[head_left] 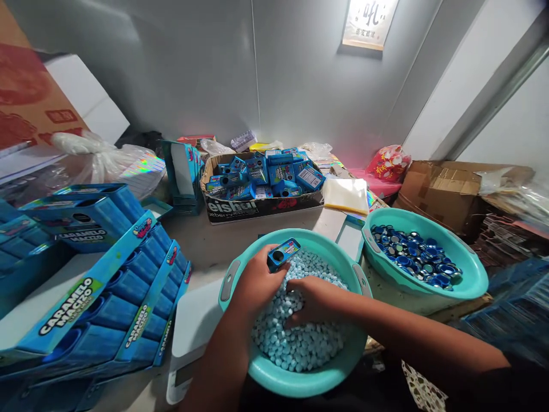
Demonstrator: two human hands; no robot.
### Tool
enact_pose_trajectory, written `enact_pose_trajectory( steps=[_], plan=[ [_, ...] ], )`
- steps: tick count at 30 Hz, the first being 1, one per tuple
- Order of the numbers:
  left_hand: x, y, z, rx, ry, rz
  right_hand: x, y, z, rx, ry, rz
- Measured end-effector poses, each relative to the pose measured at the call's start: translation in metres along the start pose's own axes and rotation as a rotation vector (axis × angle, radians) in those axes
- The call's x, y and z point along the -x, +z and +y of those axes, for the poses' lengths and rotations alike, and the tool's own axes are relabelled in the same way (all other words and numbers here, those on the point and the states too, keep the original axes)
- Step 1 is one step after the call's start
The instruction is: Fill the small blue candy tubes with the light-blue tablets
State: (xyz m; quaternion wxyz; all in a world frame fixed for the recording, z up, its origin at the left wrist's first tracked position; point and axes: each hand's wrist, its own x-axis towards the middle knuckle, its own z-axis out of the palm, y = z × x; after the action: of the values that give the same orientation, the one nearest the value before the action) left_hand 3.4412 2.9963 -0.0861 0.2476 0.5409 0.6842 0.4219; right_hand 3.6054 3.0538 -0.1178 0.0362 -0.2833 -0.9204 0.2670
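My left hand [256, 282] grips a small blue candy box [283, 253] with a round hole in its top, held over a teal basin [227, 280] full of pale blue candy tablets [300, 337]. My right hand [315, 298] reaches in from the right, palm down, with its fingers curled into the tablets. What the right fingers hold is hidden among the tablets.
A second teal basin [472, 286] at the right holds several blue round caps [416, 256]. A cardboard tray [257, 207] of filled small blue boxes stands behind. Blue "Caramelo Macizo" display cartons [107, 303] lie at the left. A brown carton [446, 189] sits at far right.
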Motion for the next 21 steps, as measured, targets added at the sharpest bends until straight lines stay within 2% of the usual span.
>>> enact_pose_trajectory(
  steps=[4, 7, 11, 16, 21],
  plan=[
    [0.000, 0.000, 0.000, 0.004, 0.014, 0.016, 0.000, -0.005, -0.001, 0.027, -0.079, 0.007],
    [-0.002, 0.001, -0.003, 0.009, -0.004, 0.014, 0.002, -0.013, -0.004, -0.062, -0.176, 0.041],
    [-0.003, 0.000, -0.006, 0.076, -0.003, -0.028, 0.001, -0.031, -0.016, -0.333, -0.299, 0.216],
    [0.003, -0.002, -0.001, 0.056, 0.129, -0.033, -0.019, -0.054, -0.038, -0.810, -0.331, 0.459],
    [0.007, -0.002, 0.008, -0.037, 0.187, -0.084, -0.043, -0.057, -0.051, -1.280, -0.349, 0.610]
  ],
)
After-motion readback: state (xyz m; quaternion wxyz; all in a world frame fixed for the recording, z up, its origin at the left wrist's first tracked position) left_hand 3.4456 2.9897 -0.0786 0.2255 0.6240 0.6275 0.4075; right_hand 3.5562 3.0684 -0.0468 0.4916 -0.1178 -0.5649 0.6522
